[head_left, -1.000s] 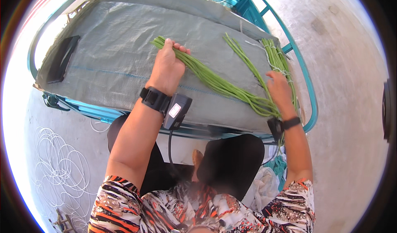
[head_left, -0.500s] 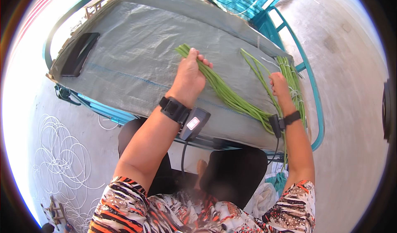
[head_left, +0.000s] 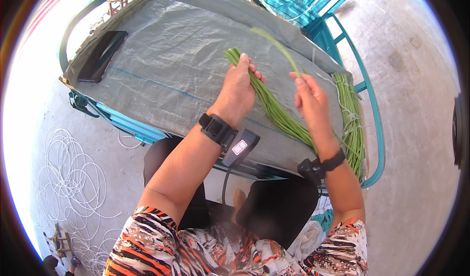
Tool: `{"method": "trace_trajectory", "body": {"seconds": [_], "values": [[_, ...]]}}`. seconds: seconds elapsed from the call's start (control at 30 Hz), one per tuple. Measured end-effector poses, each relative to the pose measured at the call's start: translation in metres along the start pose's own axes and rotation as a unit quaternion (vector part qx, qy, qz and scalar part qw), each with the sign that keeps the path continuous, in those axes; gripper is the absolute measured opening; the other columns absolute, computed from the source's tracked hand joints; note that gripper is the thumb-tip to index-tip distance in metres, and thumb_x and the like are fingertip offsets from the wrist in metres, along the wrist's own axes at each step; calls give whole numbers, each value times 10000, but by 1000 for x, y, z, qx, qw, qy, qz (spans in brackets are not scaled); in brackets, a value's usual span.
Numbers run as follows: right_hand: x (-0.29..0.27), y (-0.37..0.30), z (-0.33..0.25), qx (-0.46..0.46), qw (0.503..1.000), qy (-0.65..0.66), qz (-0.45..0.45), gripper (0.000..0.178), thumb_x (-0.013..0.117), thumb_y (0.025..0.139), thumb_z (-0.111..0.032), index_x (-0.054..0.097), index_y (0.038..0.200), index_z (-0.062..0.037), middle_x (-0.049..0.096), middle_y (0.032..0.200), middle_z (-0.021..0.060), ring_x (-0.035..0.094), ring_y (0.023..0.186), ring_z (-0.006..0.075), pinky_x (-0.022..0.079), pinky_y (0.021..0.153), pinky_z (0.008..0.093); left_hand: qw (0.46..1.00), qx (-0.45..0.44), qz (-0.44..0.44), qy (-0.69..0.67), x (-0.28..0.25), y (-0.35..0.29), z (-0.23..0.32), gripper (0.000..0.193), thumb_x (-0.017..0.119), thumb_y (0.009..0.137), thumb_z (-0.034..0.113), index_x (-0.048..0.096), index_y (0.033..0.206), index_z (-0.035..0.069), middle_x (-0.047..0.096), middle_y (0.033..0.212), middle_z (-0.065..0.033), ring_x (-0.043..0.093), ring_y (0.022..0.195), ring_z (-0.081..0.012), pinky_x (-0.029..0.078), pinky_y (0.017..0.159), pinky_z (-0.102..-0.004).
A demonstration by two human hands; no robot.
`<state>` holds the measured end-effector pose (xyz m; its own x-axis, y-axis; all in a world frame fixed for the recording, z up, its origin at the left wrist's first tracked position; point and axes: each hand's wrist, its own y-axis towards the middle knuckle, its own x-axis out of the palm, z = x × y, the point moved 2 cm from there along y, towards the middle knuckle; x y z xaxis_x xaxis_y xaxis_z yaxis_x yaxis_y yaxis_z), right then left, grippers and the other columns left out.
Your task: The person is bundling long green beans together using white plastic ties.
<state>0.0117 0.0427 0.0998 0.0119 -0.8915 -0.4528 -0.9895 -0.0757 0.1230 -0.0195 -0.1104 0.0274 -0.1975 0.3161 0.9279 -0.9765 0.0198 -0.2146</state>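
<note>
My left hand (head_left: 240, 87) is closed round a bunch of long, thin green stalks (head_left: 281, 117), like garlic scapes or long beans. Their ends stick out past my thumb, and the rest trails right over the grey sheet, partly behind my right forearm. My right hand (head_left: 312, 97) pinches a green stalk (head_left: 276, 43) between thumb and fingers; its far end points up and left, blurred by motion. Whether more than one stalk is in that pinch, I cannot tell. Beyond the right forearm lies a pile of similar stalks (head_left: 350, 121), bound with white ties.
A wrinkled grey sheet (head_left: 166, 46) covers the work surface inside a teal metal frame (head_left: 374, 129). At its left end lies a dark phone (head_left: 104, 55). White cord (head_left: 68, 178) is coiled on the floor at left. Cabled black devices are strapped to both my wrists.
My right hand has come left, away from the tied pile and closer to my left hand, bringing the stalk with it. My left hand keeps its hold on the bunch; the whole view has shifted slightly.
</note>
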Motion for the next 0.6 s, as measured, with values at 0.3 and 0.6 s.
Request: {"method": "trace_trajectory", "body": {"seconds": [0.3,0.6], "values": [[25,-11,2,-110,990,-79,35,243,517,914,-220,623,1055,-54,465,554,49,416,493,86,349,474,265,1000,4,-11,0,1,1,-3,188,448,965,248,466,955,61,474,738,-35,494,683,-176,475,685,-358],[22,-23,8,-139,957,-255,18,249,535,875,-232,621,1048,-74,608,719,159,599,636,315,441,566,371,999,3,-44,-22,0,4,-3,226,391,984,268,470,896,75,483,765,-39,475,697,-166,459,688,-355]]}}
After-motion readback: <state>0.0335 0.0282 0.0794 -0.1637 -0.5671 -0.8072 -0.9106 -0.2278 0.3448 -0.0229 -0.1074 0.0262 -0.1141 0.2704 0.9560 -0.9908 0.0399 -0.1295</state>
